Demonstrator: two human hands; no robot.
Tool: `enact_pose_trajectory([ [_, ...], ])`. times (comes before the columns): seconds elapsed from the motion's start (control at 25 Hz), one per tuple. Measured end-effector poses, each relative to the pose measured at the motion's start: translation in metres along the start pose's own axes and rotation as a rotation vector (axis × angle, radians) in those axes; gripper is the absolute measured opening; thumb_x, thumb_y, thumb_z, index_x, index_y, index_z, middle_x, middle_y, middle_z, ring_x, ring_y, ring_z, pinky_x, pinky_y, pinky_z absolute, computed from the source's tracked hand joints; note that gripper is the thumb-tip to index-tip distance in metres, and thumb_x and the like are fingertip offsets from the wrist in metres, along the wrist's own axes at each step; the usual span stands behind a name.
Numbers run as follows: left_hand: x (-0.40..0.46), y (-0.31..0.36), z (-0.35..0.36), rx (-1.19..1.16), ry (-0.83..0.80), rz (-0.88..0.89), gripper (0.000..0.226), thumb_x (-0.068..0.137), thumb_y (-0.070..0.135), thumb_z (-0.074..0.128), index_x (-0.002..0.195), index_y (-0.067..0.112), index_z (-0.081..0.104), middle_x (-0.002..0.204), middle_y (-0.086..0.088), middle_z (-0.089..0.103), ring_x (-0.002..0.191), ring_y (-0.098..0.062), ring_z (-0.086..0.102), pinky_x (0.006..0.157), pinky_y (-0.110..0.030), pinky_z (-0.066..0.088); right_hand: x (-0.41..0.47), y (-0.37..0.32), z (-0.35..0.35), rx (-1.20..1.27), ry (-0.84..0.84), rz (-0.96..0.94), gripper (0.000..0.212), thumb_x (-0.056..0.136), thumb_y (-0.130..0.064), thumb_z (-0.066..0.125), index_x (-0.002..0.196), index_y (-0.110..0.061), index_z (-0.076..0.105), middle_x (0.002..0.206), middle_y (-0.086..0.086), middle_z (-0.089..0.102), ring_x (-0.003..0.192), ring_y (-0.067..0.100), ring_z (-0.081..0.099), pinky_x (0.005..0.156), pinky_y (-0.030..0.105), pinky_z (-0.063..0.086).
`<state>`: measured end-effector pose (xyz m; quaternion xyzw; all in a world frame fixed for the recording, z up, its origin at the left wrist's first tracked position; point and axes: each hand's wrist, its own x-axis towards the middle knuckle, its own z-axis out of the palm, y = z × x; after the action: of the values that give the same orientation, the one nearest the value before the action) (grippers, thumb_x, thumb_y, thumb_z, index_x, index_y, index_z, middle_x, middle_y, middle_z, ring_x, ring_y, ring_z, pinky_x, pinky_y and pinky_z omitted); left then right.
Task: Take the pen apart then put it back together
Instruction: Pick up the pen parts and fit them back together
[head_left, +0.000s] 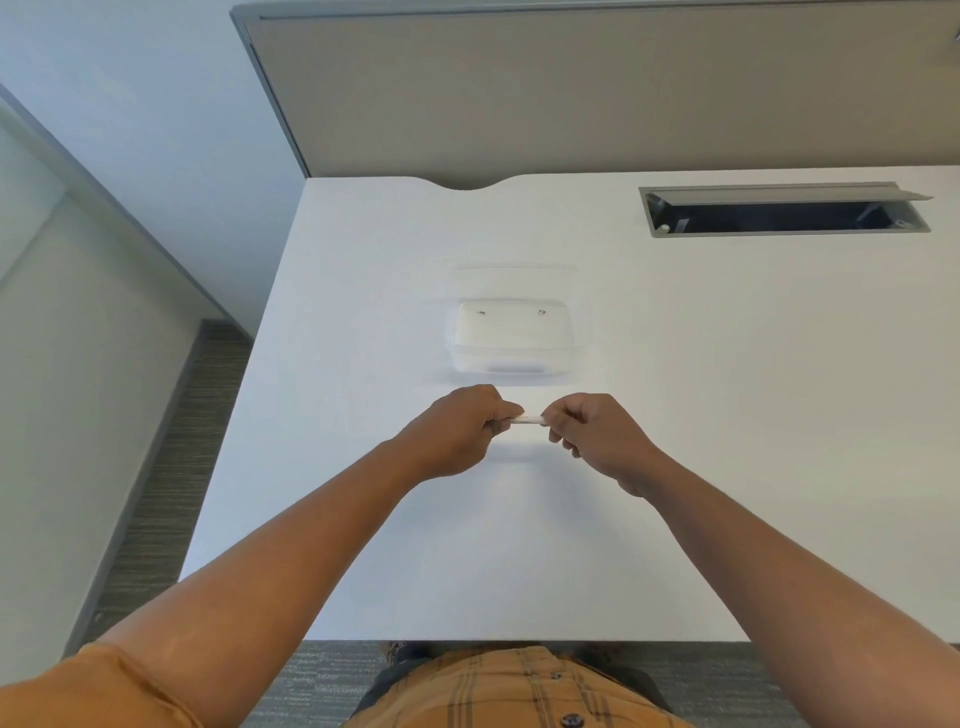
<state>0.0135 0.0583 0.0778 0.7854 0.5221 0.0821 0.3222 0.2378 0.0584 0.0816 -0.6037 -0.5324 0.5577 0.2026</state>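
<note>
White desk (675, 467) fills your view, and the pen (527, 419) hangs just above it, on your side of the clear plastic container (514, 338). Its long axis runs left to right between your fists. Your left hand (457, 431) and right hand (597, 436) each pinch one end, fingers curled closed. Any pull or twist runs along that axis; nothing stands in the way.

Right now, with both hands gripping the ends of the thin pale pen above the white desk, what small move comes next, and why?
Probably twist or pull the two ends apart. The left hand and right hand each pinch one end of the thin pale pen, held level above the white desk, and only its short middle shows, seemingly in one piece.
</note>
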Motion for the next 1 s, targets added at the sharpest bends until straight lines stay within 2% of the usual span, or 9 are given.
enact_pose_trajectory([
  [0.12, -0.003, -0.021, -0.005, -0.042, 0.051, -0.095, 0.03, 0.104, 0.022, 0.047, 0.127, 0.024, 0.066, 0.108, 0.005, 0.064, 0.1, -0.015, 0.056, 0.084, -0.026, 0.041, 0.005, 0.007, -0.015, 0.022, 0.076, -0.003, 0.015, 0.099, -0.017, 0.062, 0.093, -0.009, 0.073, 0.076, -0.002, 0.069, 0.063, 0.012, 0.055, 0.06, 0.019, 0.049],
  [0.28, -0.008, -0.039, -0.007, -0.233, 0.142, -0.213, 0.025, 0.1, 0.017, 0.056, 0.113, 0.027, 0.075, 0.097, 0.023, 0.063, 0.09, 0.004, 0.059, 0.071, -0.005, 0.038, 0.01, 0.018, -0.027, 0.054, 0.091, -0.026, 0.011, 0.098, -0.011, 0.063, 0.097, -0.009, 0.073, 0.079, 0.0, 0.07, 0.067, 0.014, 0.057, 0.062, 0.015, 0.051],
  [0.36, -0.008, -0.038, -0.003, -0.294, 0.187, -0.258, 0.023, 0.097, 0.015, 0.061, 0.108, 0.028, 0.077, 0.095, 0.024, 0.066, 0.087, 0.008, 0.06, 0.065, -0.002, 0.04, 0.014, 0.021, -0.027, 0.029, 0.103, -0.05, 0.008, 0.096, -0.011, 0.066, 0.095, -0.014, 0.073, 0.08, -0.002, 0.069, 0.068, 0.012, 0.058, 0.064, 0.017, 0.05],
  [0.44, -0.008, -0.038, 0.001, -0.301, 0.219, -0.292, 0.021, 0.094, 0.013, 0.065, 0.104, 0.026, 0.078, 0.092, 0.014, 0.071, 0.083, -0.005, 0.064, 0.065, -0.007, 0.046, 0.017, 0.025, -0.026, -0.077, 0.121, -0.095, 0.007, 0.093, -0.014, 0.07, 0.092, -0.02, 0.073, 0.078, -0.009, 0.067, 0.065, 0.003, 0.056, 0.062, 0.014, 0.045],
  [0.52, -0.007, -0.039, 0.005, -0.25, 0.229, -0.299, 0.018, 0.092, 0.012, 0.065, 0.099, 0.023, 0.077, 0.086, 0.002, 0.072, 0.078, -0.02, 0.064, 0.067, -0.027, 0.052, 0.02, 0.03, -0.024, -0.214, 0.13, -0.14, 0.007, 0.092, -0.016, 0.071, 0.089, -0.022, 0.072, 0.075, -0.01, 0.065, 0.061, -0.002, 0.053, 0.059, 0.011, 0.041],
  [0.56, -0.007, -0.04, 0.008, -0.214, 0.224, -0.29, 0.018, 0.093, 0.012, 0.064, 0.099, 0.023, 0.077, 0.083, 0.002, 0.07, 0.076, -0.021, 0.063, 0.067, -0.031, 0.05, 0.022, 0.032, -0.021, -0.267, 0.134, -0.16, 0.008, 0.093, -0.016, 0.07, 0.088, -0.022, 0.071, 0.077, -0.007, 0.066, 0.063, 0.0, 0.053, 0.06, 0.013, 0.041],
  [0.72, -0.006, -0.047, 0.022, -0.083, 0.2, -0.253, 0.022, 0.097, 0.012, 0.057, 0.108, 0.022, 0.073, 0.095, 0.003, 0.065, 0.088, -0.018, 0.058, 0.078, -0.031, 0.046, 0.03, 0.042, -0.008, -0.374, 0.19, -0.214, 0.006, 0.094, -0.013, 0.067, 0.093, -0.015, 0.073, 0.095, -0.002, 0.067, 0.08, 0.013, 0.059, 0.073, 0.024, 0.041],
  [0.84, -0.005, -0.055, 0.031, -0.067, 0.203, -0.225, 0.022, 0.096, 0.01, 0.058, 0.109, 0.019, 0.073, 0.099, 0.003, 0.063, 0.095, -0.019, 0.056, 0.085, -0.033, 0.046, 0.036, 0.052, -0.003, -0.46, 0.194, -0.236, 0.008, 0.094, -0.012, 0.066, 0.094, -0.013, 0.074, 0.093, -0.004, 0.06, 0.083, 0.018, 0.057, 0.077, 0.031, 0.041],
  [1.0, -0.003, -0.062, 0.037, -0.041, 0.199, -0.215, 0.021, 0.094, 0.012, 0.06, 0.107, 0.019, 0.075, 0.092, 0.007, 0.057, 0.094, -0.019, 0.052, 0.081, -0.032, 0.043, 0.04, 0.062, 0.0, -0.526, 0.168, -0.235, 0.012, 0.095, -0.012, 0.064, 0.098, -0.014, 0.075, 0.092, -0.002, 0.056, 0.085, 0.018, 0.054, 0.076, 0.03, 0.038],
])
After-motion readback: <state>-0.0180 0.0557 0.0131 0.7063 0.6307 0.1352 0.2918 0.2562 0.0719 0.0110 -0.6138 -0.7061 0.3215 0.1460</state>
